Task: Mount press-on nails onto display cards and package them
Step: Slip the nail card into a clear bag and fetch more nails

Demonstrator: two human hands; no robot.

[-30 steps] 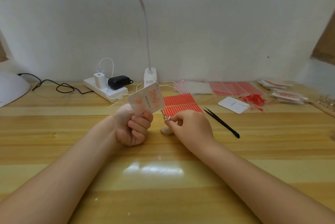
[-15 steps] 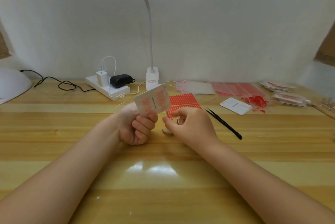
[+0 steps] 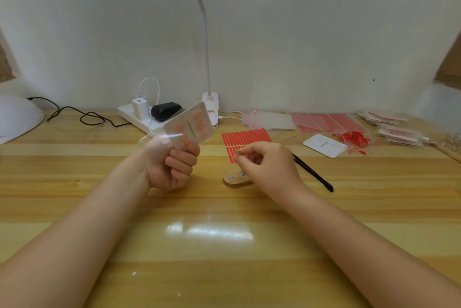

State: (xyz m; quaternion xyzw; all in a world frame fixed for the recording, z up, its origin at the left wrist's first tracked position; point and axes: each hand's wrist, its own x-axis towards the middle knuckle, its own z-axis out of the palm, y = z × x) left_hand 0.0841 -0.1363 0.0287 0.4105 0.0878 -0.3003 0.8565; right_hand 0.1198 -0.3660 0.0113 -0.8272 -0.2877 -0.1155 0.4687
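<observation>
My left hand (image 3: 171, 167) grips a white display card (image 3: 190, 126) by its lower edge and holds it upright above the table; pink press-on nails are stuck on its face. My right hand (image 3: 268, 167) is to the right of the card and pinches a small pale nail (image 3: 238, 152) between thumb and forefinger. Below that hand a small wooden stand (image 3: 235, 179) with metal studs lies on the table. A red adhesive strip sheet (image 3: 245, 138) lies just behind my right hand.
Black tweezers (image 3: 315, 175) lie right of my right hand. A blank white card (image 3: 324, 145), red ties (image 3: 353, 137), clear bags (image 3: 272, 120) and packed sets (image 3: 396, 130) fill the back right. A power strip (image 3: 136, 118), lamp base (image 3: 212, 110) and white dome lamp (image 3: 17, 118) stand at the back.
My right hand lifted away from the wooden stand with a small nail pinched in its fingertips. My left hand raised the card slightly and tilted it.
</observation>
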